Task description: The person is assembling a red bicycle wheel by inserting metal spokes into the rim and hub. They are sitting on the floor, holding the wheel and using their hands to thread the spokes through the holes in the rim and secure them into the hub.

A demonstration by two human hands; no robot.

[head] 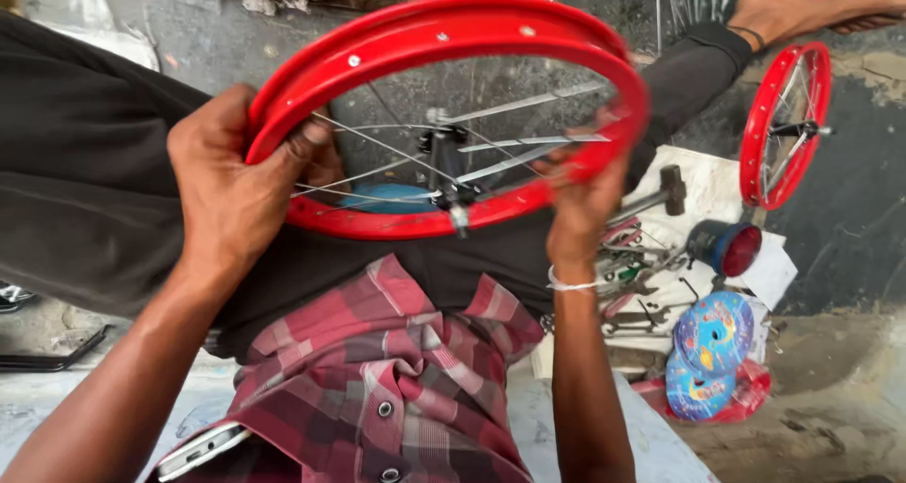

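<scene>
- Gripping the red rim (444, 30) over the lap, the left hand (231, 186) clasps its left edge.
- The right hand (580, 195) clasps its right edge.
- Beyond, a hammer (661, 192) and second wheel (785, 124) lie on the floor.

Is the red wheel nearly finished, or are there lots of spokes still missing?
Some spokes already run from hub to red rim. Both hands, left hand and right hand, grip it. Empty rim holes show spokes remain. A second wheel looks fuller.
</scene>
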